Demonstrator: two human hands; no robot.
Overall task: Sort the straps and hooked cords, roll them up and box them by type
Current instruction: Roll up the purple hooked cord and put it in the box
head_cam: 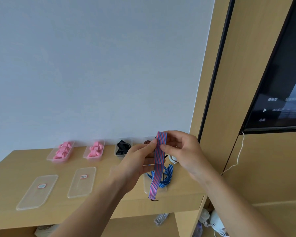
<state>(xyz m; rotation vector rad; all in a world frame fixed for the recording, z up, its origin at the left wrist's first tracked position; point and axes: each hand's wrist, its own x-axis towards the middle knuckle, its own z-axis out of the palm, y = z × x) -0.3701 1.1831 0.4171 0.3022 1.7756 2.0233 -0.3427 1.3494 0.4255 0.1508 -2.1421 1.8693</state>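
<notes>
Both hands are raised above the right part of a wooden shelf (24, 161), working one red-and-blue striped strap (158, 161). The left hand (135, 161) pinches the strap between thumb and fingers from the left side, and the right hand (181, 149) pinches it from the right, near the top, where the strap folds over itself. Below the hands the strap hangs straight down, its frayed end level with the near edge of the shelf.

Under the hands a blue striped cord (167, 177) lies in loops on a clear lid (146, 187).

Along the far edge, against the wall, stand four clear boxes. The far-left box (50, 157) and the next box (85, 155) hold rolled pink straps (62, 150). The third box (117, 153) holds black straps (123, 147). The fourth is mostly hidden behind the hands.

Nearer on the left lie two more clear lids, a large lid (36, 192) and a smaller lid (82, 183), each with a small label too blurred to read
</notes>
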